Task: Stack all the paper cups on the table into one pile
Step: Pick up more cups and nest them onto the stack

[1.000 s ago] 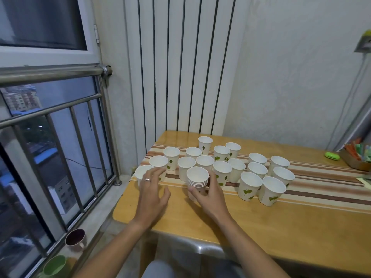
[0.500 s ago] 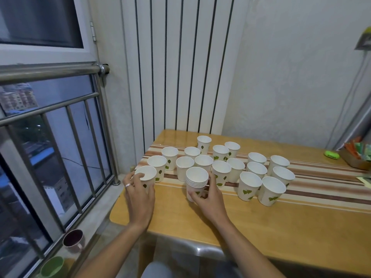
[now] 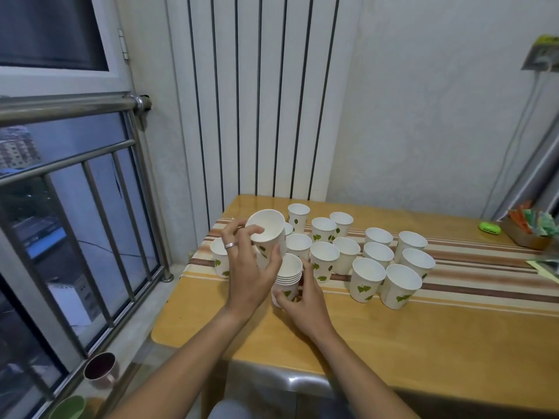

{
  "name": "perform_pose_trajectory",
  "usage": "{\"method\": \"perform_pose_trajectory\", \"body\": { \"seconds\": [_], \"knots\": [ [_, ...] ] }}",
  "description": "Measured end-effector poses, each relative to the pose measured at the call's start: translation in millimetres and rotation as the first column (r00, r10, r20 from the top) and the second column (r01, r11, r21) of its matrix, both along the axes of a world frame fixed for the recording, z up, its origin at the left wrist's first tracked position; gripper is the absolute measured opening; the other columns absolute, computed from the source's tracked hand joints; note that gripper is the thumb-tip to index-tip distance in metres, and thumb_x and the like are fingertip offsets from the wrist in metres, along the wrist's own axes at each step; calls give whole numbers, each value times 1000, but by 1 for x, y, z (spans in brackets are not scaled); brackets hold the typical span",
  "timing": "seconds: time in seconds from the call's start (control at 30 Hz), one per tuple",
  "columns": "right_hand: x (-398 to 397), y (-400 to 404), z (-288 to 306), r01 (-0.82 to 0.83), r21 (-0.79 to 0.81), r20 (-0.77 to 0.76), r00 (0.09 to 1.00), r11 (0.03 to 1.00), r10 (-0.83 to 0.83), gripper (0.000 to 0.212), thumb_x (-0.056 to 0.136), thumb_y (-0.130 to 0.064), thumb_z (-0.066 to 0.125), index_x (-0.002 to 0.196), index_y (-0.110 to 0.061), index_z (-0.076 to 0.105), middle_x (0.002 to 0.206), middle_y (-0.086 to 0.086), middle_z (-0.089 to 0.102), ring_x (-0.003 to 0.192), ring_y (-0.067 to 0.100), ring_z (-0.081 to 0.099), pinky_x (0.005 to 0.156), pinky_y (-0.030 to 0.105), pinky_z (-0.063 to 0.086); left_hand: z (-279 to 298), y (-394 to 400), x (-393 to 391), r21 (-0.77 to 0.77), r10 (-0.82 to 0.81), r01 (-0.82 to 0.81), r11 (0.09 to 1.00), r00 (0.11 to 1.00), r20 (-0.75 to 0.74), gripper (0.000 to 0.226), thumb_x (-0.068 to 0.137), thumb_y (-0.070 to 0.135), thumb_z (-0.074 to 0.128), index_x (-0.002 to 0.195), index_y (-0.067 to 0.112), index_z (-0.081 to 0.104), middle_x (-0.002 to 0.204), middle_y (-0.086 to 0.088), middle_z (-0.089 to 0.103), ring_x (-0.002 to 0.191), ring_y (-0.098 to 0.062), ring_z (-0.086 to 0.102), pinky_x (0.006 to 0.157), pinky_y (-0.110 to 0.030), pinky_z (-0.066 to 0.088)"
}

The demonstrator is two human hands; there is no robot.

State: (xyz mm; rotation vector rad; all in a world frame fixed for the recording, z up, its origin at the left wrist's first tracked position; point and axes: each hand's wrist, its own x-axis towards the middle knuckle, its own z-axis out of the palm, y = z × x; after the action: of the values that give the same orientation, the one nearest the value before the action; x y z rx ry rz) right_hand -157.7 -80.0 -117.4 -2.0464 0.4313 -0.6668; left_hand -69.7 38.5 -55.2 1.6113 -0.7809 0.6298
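My left hand (image 3: 246,267) holds a white paper cup with green leaf prints (image 3: 269,234), lifted and tilted just above and left of the stack of cups (image 3: 289,275). My right hand (image 3: 302,303) grips the base of that stack on the wooden table (image 3: 393,343). Several single cups (image 3: 367,278) stand upright to the right and behind, on the striped runner (image 3: 484,267). One more cup (image 3: 219,261) stands left of my left hand, partly hidden by it.
A green oval object (image 3: 490,228) and a box of packets (image 3: 532,231) sit at the table's far right. A railing and window (image 3: 75,176) run along the left, with two mugs (image 3: 99,370) on the sill below. The radiator wall (image 3: 257,101) is behind.
My left hand closed on a cup at the left end of the row and lifted it up and right, over the stack. My right hand stayed on the stack.
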Motion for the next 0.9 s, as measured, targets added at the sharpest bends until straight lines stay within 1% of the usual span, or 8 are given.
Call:
{"method": "perform_pose_trajectory", "body": {
  "seconds": [0.13,0.33,0.4,0.5,0.67,0.73,0.8,0.9],
  "knots": [
    [-4,-4,2,-14,8,-20,1000,1000,14,82,82,-34,82,144,-52,32,138,-21,56,124,2,57,96,27,55,-6,-13,2,133,-126,127,983,992,-21,37,84,8,81,114,9,60,136,-4,39,134,15,34,106,-4,32],
    [-6,-8,4,-39,22,-30,999,999,40,93,79,-41,78,154,-50,25,153,-19,50,136,9,53,108,40,54,-35,-15,5,280,-176,207,938,975,-133,32,84,20,76,112,15,61,136,-3,44,134,21,32,106,0,26],
    [-6,-8,3,-40,27,-27,999,999,41,89,83,-38,77,153,-51,25,151,-20,51,136,8,53,108,35,52,-40,-16,6,295,-180,218,930,972,-150,29,86,31,68,112,18,62,135,1,46,131,15,38,107,-8,30],
    [-4,-9,3,-31,42,-20,999,999,32,83,87,-35,79,151,-48,28,145,-20,56,132,6,56,104,25,50,-50,-15,6,337,-198,240,911,968,-155,29,90,44,59,111,24,62,137,9,45,137,-5,44,113,-34,40],
    [-1,-7,3,-37,41,-6,999,998,37,78,87,-48,77,149,-47,30,149,-17,54,136,4,53,108,32,51,-55,-1,9,346,-221,272,898,958,-181,38,100,49,50,132,29,55,147,10,48,140,-8,46,117,-40,41],
    [2,-7,2,-29,32,2,1000,999,29,78,86,-51,77,149,-44,33,149,-16,54,136,5,52,109,36,52,-55,4,15,283,-152,195,939,974,-166,43,103,45,48,141,25,52,149,5,50,141,-14,47,117,-43,41],
    [4,-6,1,-22,23,10,1000,999,22,76,85,-49,77,148,-42,35,148,-17,55,135,5,53,108,38,52,-55,7,25,217,32,8,976,983,-183,44,102,35,52,142,18,51,150,-3,49,141,-23,47,117,-48,41],
    [8,-3,-1,-11,22,19,1000,1000,11,77,84,-55,74,148,-42,35,147,-17,55,135,7,53,107,40,53,-58,12,42,310,321,-230,922,902,-287,58,96,22,69,147,19,44,162,-12,33,149,-34,36,119,-52,34]
  ]
}}
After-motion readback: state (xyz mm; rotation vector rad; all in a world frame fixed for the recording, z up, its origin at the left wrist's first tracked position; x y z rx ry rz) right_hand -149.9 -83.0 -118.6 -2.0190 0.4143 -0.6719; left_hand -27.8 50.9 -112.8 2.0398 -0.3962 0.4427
